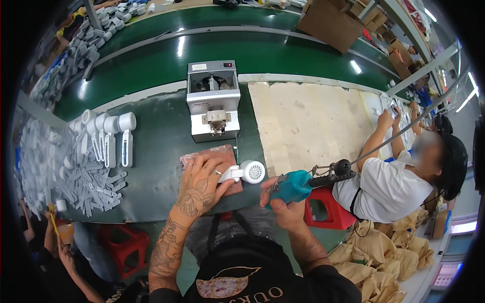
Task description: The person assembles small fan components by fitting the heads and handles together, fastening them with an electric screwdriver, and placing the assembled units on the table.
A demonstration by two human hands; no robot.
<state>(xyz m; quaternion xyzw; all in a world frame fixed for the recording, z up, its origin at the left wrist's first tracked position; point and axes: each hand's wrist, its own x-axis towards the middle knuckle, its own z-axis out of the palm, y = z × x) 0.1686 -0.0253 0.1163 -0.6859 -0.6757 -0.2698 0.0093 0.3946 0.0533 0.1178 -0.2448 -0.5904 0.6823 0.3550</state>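
Observation:
My left hand point(202, 177) lies over a white handheld device point(252, 172), holding it by the handle. The device has a round head with a slotted grille, and its handle is mostly hidden under my fingers. It rests on a worn reddish pad point(220, 151) on the dark green table. My right hand point(289, 213) grips a teal power screwdriver point(292, 186), tilted, just right of the device and apart from it. The screwdriver hangs from a grey cord point(399, 134). Its tip is hard to make out.
A silver screw feeder point(214, 108) stands beyond the pad. To the left are several similar white devices point(127, 144) and a pile of grey strips point(96, 187). Beige board point(308, 126) covers the right side. A co-worker point(394, 187) sits at the right; a green conveyor point(273, 50) runs behind.

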